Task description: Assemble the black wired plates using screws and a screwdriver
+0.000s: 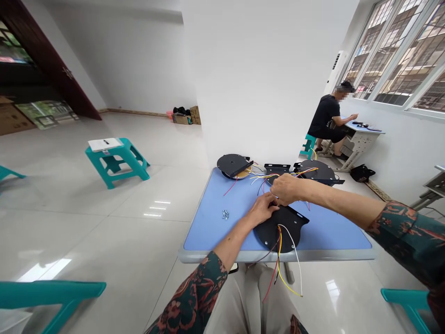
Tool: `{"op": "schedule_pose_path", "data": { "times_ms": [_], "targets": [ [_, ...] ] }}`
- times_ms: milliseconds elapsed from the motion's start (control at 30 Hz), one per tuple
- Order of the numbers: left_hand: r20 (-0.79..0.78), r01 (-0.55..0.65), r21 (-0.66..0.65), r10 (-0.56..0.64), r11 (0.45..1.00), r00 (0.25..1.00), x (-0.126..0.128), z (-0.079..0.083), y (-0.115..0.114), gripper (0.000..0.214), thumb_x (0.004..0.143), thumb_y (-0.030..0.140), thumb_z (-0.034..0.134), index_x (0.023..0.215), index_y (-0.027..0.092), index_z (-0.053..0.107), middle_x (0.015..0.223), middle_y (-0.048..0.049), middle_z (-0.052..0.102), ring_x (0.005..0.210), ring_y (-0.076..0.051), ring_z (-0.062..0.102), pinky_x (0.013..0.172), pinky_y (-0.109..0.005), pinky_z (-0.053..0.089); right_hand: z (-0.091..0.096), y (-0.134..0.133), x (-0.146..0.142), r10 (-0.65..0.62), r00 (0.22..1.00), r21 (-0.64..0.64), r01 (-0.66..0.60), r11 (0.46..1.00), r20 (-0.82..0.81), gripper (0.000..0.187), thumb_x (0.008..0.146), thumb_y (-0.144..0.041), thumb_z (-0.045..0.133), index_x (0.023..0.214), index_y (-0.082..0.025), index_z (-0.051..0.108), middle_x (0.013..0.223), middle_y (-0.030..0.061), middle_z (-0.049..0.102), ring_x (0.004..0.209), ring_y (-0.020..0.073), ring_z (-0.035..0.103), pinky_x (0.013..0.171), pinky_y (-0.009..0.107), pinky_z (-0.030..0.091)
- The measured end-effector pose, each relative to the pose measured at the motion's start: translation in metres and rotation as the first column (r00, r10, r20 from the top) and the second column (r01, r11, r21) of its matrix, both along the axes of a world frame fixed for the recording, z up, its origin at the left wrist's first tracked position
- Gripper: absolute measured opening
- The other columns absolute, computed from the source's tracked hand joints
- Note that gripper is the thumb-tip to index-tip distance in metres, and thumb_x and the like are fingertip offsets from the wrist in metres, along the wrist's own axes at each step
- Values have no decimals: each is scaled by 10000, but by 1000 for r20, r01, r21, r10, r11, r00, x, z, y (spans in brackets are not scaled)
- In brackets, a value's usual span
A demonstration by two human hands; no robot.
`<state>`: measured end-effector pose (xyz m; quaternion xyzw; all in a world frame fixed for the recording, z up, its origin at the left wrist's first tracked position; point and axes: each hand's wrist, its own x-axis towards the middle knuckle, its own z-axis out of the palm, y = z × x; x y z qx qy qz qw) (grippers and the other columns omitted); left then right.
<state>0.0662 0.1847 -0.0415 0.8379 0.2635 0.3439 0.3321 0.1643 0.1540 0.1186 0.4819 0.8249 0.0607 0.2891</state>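
Observation:
A black round plate assembly [278, 232] with a slotted bracket edge lies near the table's front edge. White, yellow, red and black wires [280, 250] come out of its middle and hang over that edge. My left hand [262, 208] rests at the plate's far left rim, fingers bent and pressed together. Just above it my right hand [287, 189] is closed, its fingertips meeting the left ones. Whatever is pinched between them is too small or hidden to name. A small heap of silver screws [225, 215] lies to the left on the blue tabletop [208, 232].
Along the table's back are similar black assemblies with loose wires: one at left [231, 163], one in the middle [277, 169], one at right [316, 170]. A white pillar [253, 83] stands behind. Green stools [121, 157] are around; a person [327, 113] sits at another desk.

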Motion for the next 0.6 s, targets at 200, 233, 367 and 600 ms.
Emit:
{"op": "schedule_pose_path", "data": {
  "times_ms": [200, 233, 367, 600],
  "targets": [
    [34, 13, -59, -11, 998, 999, -1, 1, -2, 247, 712, 8, 553, 891, 165, 620, 916, -39, 660, 879, -192, 625, 865, -328, 503, 9, 16, 5, -204, 979, -133, 201, 971, -13, 226, 773, -281, 675, 851, -95, 778, 870, 160, 753, 918, 295, 697, 735, 341, 485],
    [51, 17, -73, -13, 997, 999, -1, 0, -2, 304, 684, -16, 516, 907, 168, 612, 916, -37, 664, 888, -190, 628, 874, -326, 505, 9, 16, 6, -272, 960, -141, 262, 955, -59, 179, 751, -257, 689, 788, -100, 768, 833, 146, 747, 912, 291, 693, 737, 340, 479],
    [121, 40, -122, -25, 992, 992, 0, -2, -2, 446, 635, -48, 413, 973, 186, 587, 918, -27, 680, 911, -174, 640, 889, -312, 514, 2, 12, 14, -480, 858, -177, 452, 875, -184, 118, 727, -178, 681, 628, -115, 699, 657, 83, 683, 789, 237, 670, 685, 310, 461],
    [134, 15, -95, -2, 995, 991, 2, -3, -2, 446, 662, -59, 387, 980, 199, 563, 885, -26, 687, 892, -174, 655, 883, -324, 525, -13, 11, 21, -744, 613, -282, 688, 668, -267, 203, 821, -190, 626, 636, -110, 652, 490, -5, 511, 441, 90, 431, 476, 245, 355]
  ]
}}
